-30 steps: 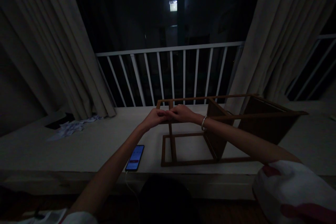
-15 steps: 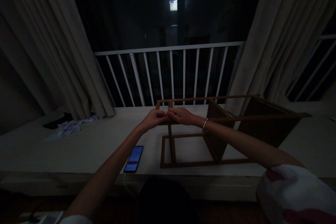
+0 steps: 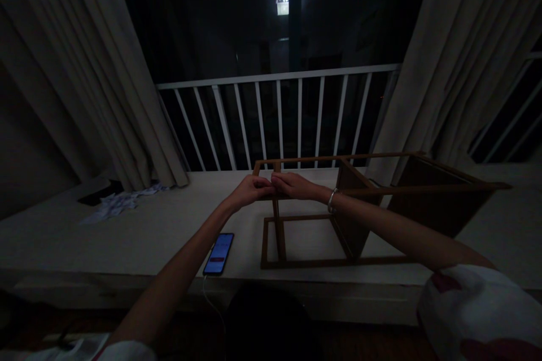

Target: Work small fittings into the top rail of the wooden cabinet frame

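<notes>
A brown wooden frame with shelf panels [image 3: 313, 263] lies on its side on the pale window ledge. My left hand [image 3: 249, 189] and my right hand [image 3: 294, 186] meet at its upper front rail, near the left end, where a crosspiece joins. Both sets of fingers are closed and pressed together at the rail. Whatever small thing may be between the fingertips is hidden by them and by the dark. A bracelet [image 3: 332, 201] circles my right wrist.
A lit phone [image 3: 219, 254] with a white cable lies on the ledge [image 3: 169, 248] left of the frame. Crumpled pale papers [image 3: 118, 203] lie by the left curtain [image 3: 139, 124]. A white railing [image 3: 279, 76] stands behind, before a dark window.
The whole view has shifted slightly. My hands stay together at the same spot on the rail, with the right fingers moved only a little.
</notes>
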### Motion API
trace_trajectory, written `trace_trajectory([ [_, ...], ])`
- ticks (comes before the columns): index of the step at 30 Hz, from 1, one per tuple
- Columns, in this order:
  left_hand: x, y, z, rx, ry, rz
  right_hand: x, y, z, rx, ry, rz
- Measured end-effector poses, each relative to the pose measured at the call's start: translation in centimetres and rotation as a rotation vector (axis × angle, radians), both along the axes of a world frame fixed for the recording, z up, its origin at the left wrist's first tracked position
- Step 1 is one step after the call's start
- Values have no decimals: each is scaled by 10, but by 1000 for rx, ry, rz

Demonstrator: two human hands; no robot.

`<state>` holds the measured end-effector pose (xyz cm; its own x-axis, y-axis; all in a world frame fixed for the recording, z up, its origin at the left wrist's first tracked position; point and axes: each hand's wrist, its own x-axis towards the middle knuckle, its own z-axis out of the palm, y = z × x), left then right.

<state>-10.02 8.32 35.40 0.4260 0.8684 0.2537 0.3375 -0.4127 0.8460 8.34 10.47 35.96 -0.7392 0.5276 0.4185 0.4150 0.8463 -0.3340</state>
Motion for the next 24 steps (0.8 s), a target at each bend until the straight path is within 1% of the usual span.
trace_trajectory([
  [3, 0, 1, -1, 0, -9, -3, 0, 1, 0, 14, 9, 7],
  [6, 0, 2, -2, -9, -25, -2, 1, -1, 1, 78, 0, -30],
  [12, 0, 3, -3, -21, -22, 1, 0, -5, 0, 247, -76, -182],
  [16, -1, 1, -2, -33, -32, -32, -5, -8, -2, 343, -122, -299],
  [21, -1, -1, 0, -48, -3, -53, -9, -16, -3, 382, -152, -385],
  [24, 0, 1, -1, -41, -3, -47, -11, -19, -3, 357, -135, -413],
])
